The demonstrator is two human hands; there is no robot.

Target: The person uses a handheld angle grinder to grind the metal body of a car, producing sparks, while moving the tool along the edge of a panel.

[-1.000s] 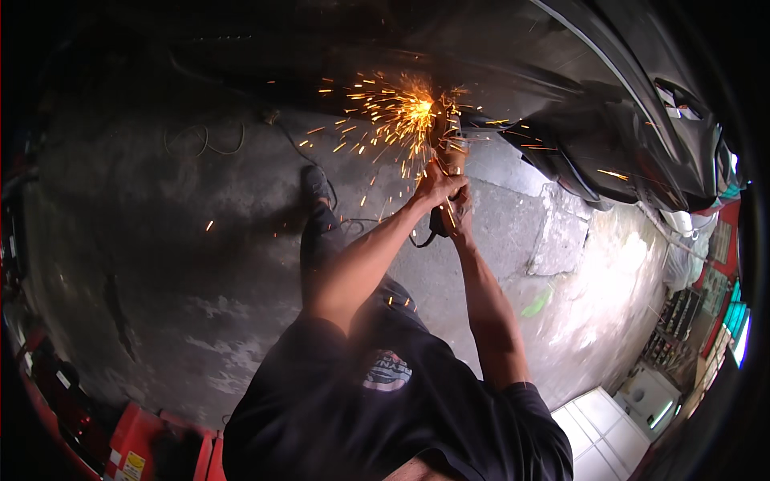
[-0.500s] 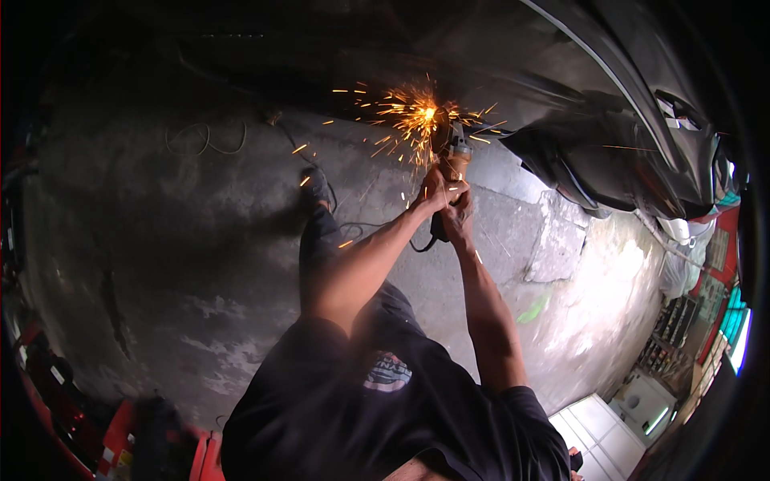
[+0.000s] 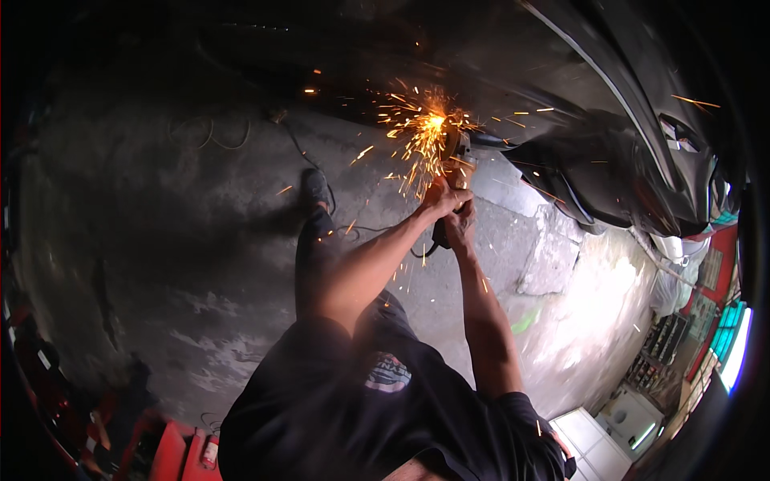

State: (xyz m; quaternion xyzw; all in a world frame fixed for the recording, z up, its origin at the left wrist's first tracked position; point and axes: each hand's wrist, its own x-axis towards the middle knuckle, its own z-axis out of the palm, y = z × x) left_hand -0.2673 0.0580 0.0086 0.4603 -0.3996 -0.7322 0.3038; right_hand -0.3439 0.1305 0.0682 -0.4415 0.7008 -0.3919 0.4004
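An angle grinder with a tan body points away from me, and both my hands are closed around it. My left hand wraps its body just behind the head. My right hand grips the rear part, close below the left. The grinder's disc meets the lower edge of a dark car body panel. Bright orange sparks spray from that spot, mostly left and downward. The glare hides the exact point of contact. A dark cord hangs from the grinder's rear end.
The grey concrete floor is worn and patchy. My shoe stands on the left, beside a cable. A loose dark car part bulges at the right. Red objects stand at the lower left, white panels at the lower right.
The grinder and both hands sit slightly farther right and lower in the picture, and the whole scene has shifted a little. Sparks still fly; both hands keep their hold.
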